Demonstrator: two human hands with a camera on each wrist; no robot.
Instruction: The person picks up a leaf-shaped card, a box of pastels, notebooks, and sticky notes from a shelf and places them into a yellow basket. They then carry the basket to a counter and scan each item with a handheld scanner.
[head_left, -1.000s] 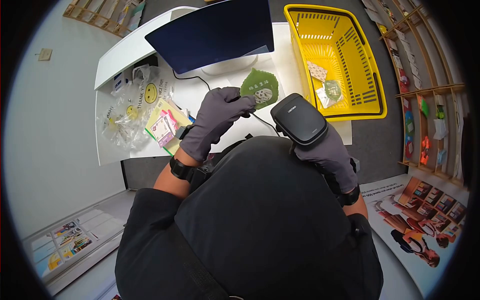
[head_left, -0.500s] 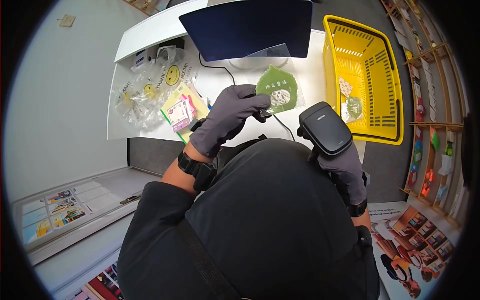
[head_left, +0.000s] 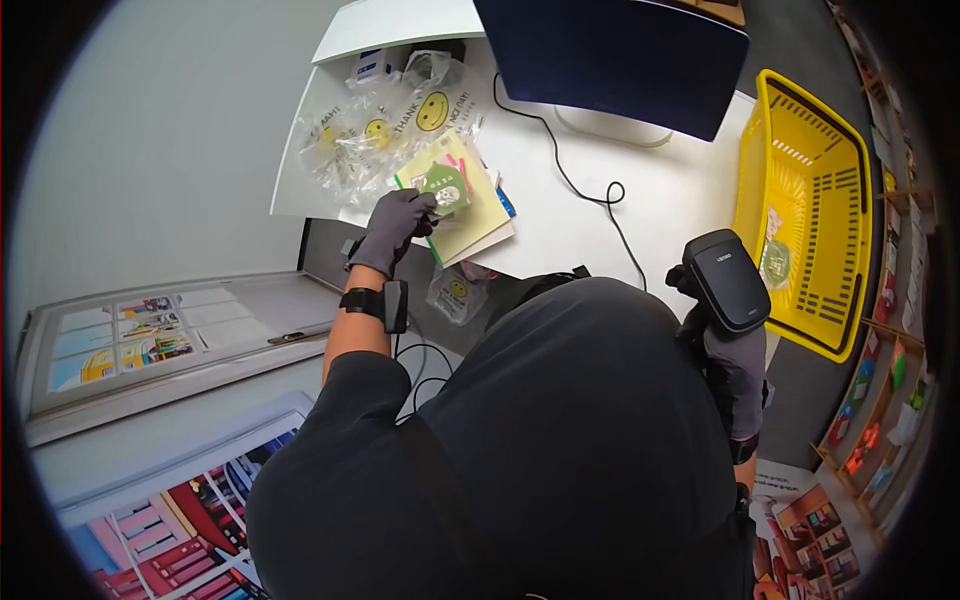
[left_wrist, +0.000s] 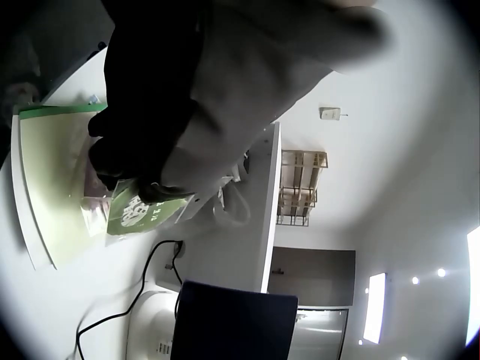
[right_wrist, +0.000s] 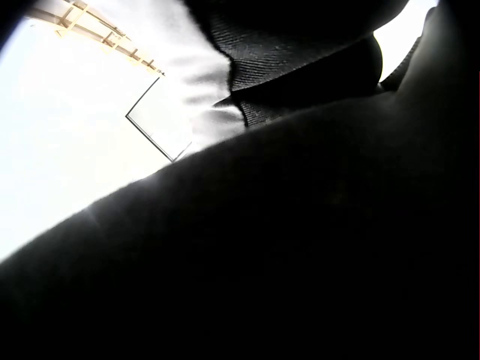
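Observation:
My gloved left hand (head_left: 398,222) pinches a green leaf-shaped card in a clear sleeve (head_left: 446,190) by its lower edge. The card, printed with white characters and a white picture, is over a pale yellow notebook (head_left: 482,212) with a green edge. In the left wrist view the card (left_wrist: 142,214) hangs below the dark fingers, overlapping pink-printed packets. My gloved right hand (head_left: 735,360) grips a black handheld barcode scanner (head_left: 731,281) near the desk's front right edge. Its fingers are mostly hidden under the scanner, and the right wrist view is mostly dark.
Clear smiley-printed plastic bags (head_left: 395,125) lie at the desk's left. A monitor (head_left: 620,65) stands at the back, its black cable (head_left: 560,150) looping over the white desk (head_left: 590,240). To the right stands a yellow shopping basket (head_left: 752,190) holding packets, including a green one (head_left: 775,262).
My left hand has carried the green card left, from in front of the monitor to over the notebook. The right hand still holds the scanner. The head view has swung left.

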